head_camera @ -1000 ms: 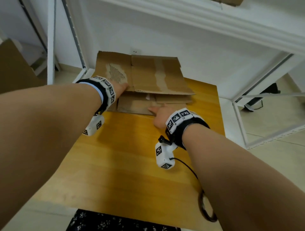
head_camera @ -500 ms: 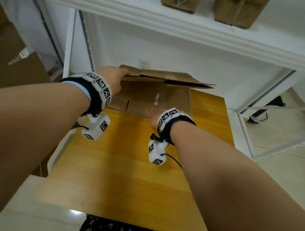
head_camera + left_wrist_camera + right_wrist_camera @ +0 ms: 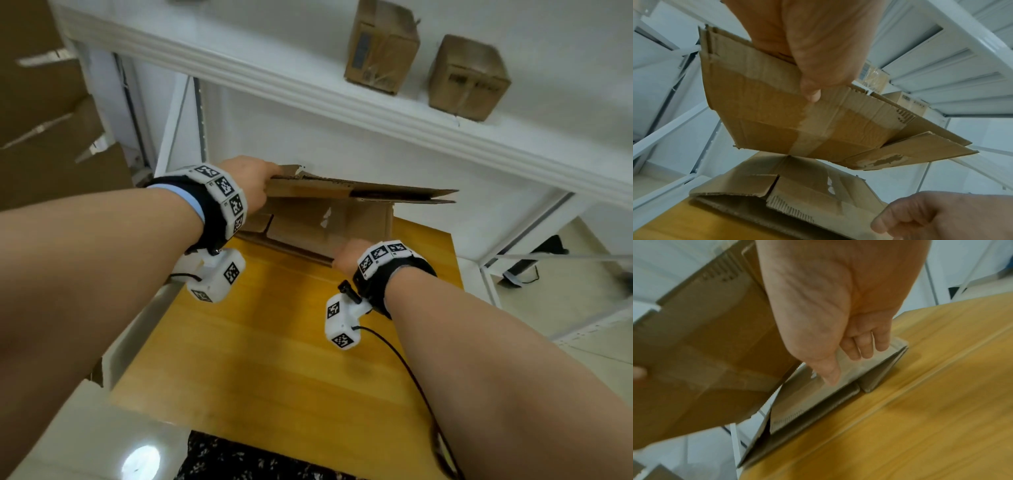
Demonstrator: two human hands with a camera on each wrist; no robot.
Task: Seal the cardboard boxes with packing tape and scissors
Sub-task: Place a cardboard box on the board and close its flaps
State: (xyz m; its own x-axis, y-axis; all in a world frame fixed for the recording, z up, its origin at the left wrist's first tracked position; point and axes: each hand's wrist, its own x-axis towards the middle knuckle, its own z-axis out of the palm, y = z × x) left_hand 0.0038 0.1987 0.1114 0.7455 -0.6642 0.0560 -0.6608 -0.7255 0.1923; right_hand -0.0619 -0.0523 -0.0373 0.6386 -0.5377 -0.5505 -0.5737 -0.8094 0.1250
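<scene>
A worn, flattened cardboard box [image 3: 325,226] with old tape strips lies at the far end of the wooden table [image 3: 274,359], opened like a mouth. My left hand [image 3: 251,180] grips the left edge of its upper panel [image 3: 766,113] and holds it raised, thumb [image 3: 810,92] underneath. My right hand [image 3: 346,257] grips the near edge of the lower flap [image 3: 807,402], which rests on the table, thumb and fingers [image 3: 859,350] on the pale cardboard. No tape or scissors are in view.
Two small taped boxes [image 3: 382,48] [image 3: 467,77] stand on the white shelf [image 3: 342,106] above the table. White rack frames flank the table on both sides. More brown cardboard [image 3: 51,120] leans at the far left. A black cable [image 3: 404,370] trails from my right wrist.
My left hand has lifted the upper panel from lying flat to well above the table, spreading the box apart. The right hand stays at the lower near edge.
</scene>
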